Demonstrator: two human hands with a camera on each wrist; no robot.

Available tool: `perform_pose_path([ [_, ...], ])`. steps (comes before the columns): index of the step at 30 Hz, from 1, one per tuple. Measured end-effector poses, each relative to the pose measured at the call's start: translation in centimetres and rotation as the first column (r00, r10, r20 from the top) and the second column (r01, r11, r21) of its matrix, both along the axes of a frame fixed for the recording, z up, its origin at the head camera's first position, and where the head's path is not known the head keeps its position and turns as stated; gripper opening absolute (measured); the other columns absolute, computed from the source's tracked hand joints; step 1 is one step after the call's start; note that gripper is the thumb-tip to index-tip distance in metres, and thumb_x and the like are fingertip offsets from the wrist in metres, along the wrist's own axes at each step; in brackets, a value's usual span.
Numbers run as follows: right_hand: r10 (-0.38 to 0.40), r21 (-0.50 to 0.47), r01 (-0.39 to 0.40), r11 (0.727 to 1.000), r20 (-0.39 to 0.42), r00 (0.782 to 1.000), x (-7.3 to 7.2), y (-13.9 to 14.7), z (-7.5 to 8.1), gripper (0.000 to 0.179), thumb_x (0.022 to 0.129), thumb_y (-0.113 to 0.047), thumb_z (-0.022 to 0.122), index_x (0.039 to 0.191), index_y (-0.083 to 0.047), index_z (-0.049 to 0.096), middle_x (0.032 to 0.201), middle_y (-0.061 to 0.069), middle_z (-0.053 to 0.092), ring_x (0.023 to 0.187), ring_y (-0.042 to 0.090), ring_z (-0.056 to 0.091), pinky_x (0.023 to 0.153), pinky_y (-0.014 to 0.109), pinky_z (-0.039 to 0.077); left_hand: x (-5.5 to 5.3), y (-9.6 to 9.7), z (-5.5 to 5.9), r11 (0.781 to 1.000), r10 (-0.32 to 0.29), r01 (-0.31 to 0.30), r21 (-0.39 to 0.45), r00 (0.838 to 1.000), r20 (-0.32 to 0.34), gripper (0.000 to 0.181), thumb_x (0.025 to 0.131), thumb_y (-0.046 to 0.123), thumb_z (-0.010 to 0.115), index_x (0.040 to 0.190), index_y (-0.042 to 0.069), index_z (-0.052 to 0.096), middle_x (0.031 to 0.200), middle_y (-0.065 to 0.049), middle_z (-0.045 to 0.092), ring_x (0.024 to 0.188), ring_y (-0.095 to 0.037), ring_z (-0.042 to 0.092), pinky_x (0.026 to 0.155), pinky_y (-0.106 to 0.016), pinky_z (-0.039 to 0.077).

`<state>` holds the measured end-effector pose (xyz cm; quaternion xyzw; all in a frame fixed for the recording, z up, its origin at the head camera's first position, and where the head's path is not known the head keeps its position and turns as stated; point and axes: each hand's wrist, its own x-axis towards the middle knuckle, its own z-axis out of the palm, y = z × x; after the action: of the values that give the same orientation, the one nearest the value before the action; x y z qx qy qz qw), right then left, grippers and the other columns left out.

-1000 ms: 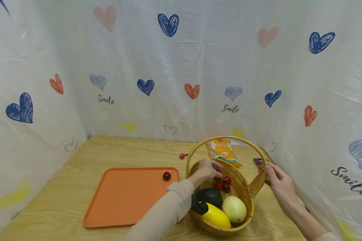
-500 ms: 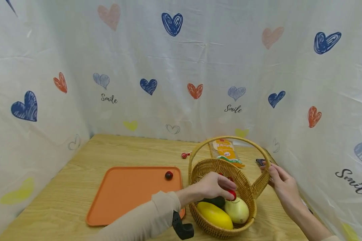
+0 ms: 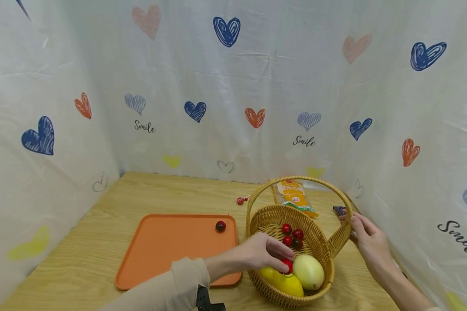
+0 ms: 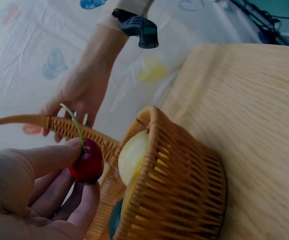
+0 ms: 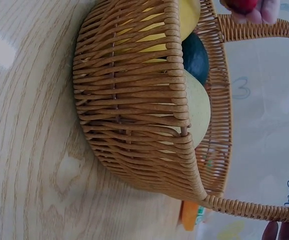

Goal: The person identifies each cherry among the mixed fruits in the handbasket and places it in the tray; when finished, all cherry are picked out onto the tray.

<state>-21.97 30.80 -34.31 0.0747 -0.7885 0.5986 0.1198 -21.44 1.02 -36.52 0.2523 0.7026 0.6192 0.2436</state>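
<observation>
My left hand [image 3: 258,252] pinches a red cherry [image 4: 86,162] by thumb and fingers above the near left side of the wicker basket [image 5: 129,90]. The cherry's green stem points up. In the head view, the basket holds several more cherries [image 3: 297,234], an elongated yellow fruit [image 3: 286,284] and a pale round fruit [image 3: 308,272]. A dark green fruit [image 5: 196,59] shows in the right wrist view; my left hand hides it from the head view. At the basket's right, my right hand [image 3: 371,242] holds the arched handle [image 3: 301,178] between thumb and fingers.
An orange tray [image 3: 171,250] lies left of the basket, bearing a single dark cherry [image 3: 220,226]. Behind the basket are a red wrapped lollipop [image 3: 240,201] and an orange-labelled food bag [image 3: 293,196]. A small dark packet [image 3: 339,210] lies near the right hand. Patterned curtains surround the table.
My left hand has come from the basket's far side toward its near left, carrying the cherry and uncovering the other cherries. My right hand stays at the handle. The head view has shifted slightly.
</observation>
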Motion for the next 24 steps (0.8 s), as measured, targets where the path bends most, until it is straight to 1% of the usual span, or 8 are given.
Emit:
perform_pose_path([
  [4, -0.005, 0.011, 0.005, 1.000, 0.002, 1.000, 0.0, 0.1, -0.1, 0.046, 0.099, -0.040, 0.044, 0.130, -0.007, 0.054, 0.109, -0.017, 0.059, 0.104, -0.009, 0.050, 0.079, 0.012, 0.047, -0.2, -3.2, -0.4, 0.998, 0.040, -0.040, 0.045, 0.999, 0.010, 0.030, 0.082, 0.006, 0.073, 0.112, 0.005, 0.070, 0.105, -0.005, 0.070, 0.099, -0.013, 0.063, 0.083, -0.027, 0.050],
  [7, 0.001, 0.010, -0.001, 1.000, -0.005, 1.000, 0.0, 0.1, -0.2, 0.046, 0.099, -0.038, 0.044, 0.131, -0.007, 0.053, 0.110, -0.015, 0.060, 0.104, -0.010, 0.050, 0.079, 0.012, 0.047, -0.5, -6.2, -0.5, 0.994, 0.096, -0.096, 0.058, 0.995, 0.010, 0.035, 0.084, 0.010, 0.073, 0.117, 0.003, 0.067, 0.112, -0.010, 0.067, 0.103, -0.016, 0.061, 0.089, -0.030, 0.048],
  [9, 0.001, 0.017, -0.001, 1.000, -0.010, 1.000, -0.1, 0.1, -0.2, 0.046, 0.099, -0.038, 0.043, 0.132, -0.006, 0.051, 0.111, -0.014, 0.060, 0.104, -0.011, 0.049, 0.079, 0.012, 0.047, -1.1, -8.3, -0.8, 0.988, 0.144, -0.144, 0.061, 0.990, 0.005, 0.038, 0.084, 0.012, 0.073, 0.119, 0.001, 0.065, 0.115, -0.014, 0.065, 0.104, -0.019, 0.061, 0.091, -0.032, 0.047],
  [12, 0.006, 0.015, -0.006, 1.000, -0.008, 1.000, -0.1, 0.0, -0.1, 0.045, 0.100, -0.037, 0.043, 0.132, -0.007, 0.051, 0.113, -0.013, 0.059, 0.105, -0.011, 0.049, 0.080, 0.012, 0.047, -2.2, -11.5, -1.5, 0.971, 0.237, -0.237, 0.038, 0.972, 0.001, 0.044, 0.084, 0.014, 0.073, 0.123, -0.002, 0.061, 0.119, -0.016, 0.063, 0.104, -0.022, 0.062, 0.092, -0.037, 0.047],
  [16, 0.000, 0.002, 0.000, 1.000, -0.007, 1.000, -0.2, 0.0, -0.1, 0.042, 0.099, -0.037, 0.044, 0.130, -0.011, 0.053, 0.112, -0.014, 0.059, 0.104, -0.008, 0.050, 0.079, 0.012, 0.047, -4.0, -15.3, -2.8, 0.927, 0.374, -0.375, -0.019, 0.927, -0.012, 0.049, 0.084, 0.014, 0.073, 0.126, -0.005, 0.057, 0.122, -0.020, 0.060, 0.102, -0.024, 0.062, 0.094, -0.045, 0.045],
  [20, -0.001, -0.017, 0.001, 1.000, -0.001, 1.000, -0.2, 0.1, -0.1, 0.041, 0.099, -0.038, 0.044, 0.130, -0.012, 0.053, 0.109, -0.016, 0.060, 0.103, -0.008, 0.051, 0.079, 0.012, 0.047, -5.7, -17.8, -3.8, 0.860, 0.507, -0.507, -0.049, 0.862, -0.020, 0.046, 0.086, 0.009, 0.070, 0.127, -0.007, 0.056, 0.121, -0.022, 0.059, 0.100, -0.026, 0.063, 0.094, -0.049, 0.043],
  [23, -0.006, 0.012, 0.006, 1.000, 0.002, 1.000, -0.2, 0.0, -0.2, 0.045, 0.099, -0.038, 0.042, 0.132, -0.009, 0.051, 0.110, -0.017, 0.060, 0.104, -0.009, 0.050, 0.080, 0.012, 0.047, -6.8, -18.9, -4.4, 0.807, 0.585, -0.586, -0.069, 0.810, -0.031, 0.044, 0.086, 0.004, 0.068, 0.126, -0.009, 0.055, 0.118, -0.022, 0.061, 0.099, -0.028, 0.063, 0.093, -0.048, 0.045],
  [24, -0.010, 0.027, 0.009, 1.000, 0.001, 1.000, -0.2, 0.0, -0.2, 0.046, 0.100, -0.039, 0.042, 0.132, -0.008, 0.050, 0.110, -0.018, 0.059, 0.104, -0.010, 0.050, 0.080, 0.012, 0.047, -7.2, -19.2, -4.6, 0.793, 0.603, -0.604, -0.076, 0.797, -0.037, 0.043, 0.087, 0.002, 0.067, 0.126, -0.010, 0.055, 0.118, -0.023, 0.061, 0.100, -0.028, 0.063, 0.092, -0.047, 0.046],
])
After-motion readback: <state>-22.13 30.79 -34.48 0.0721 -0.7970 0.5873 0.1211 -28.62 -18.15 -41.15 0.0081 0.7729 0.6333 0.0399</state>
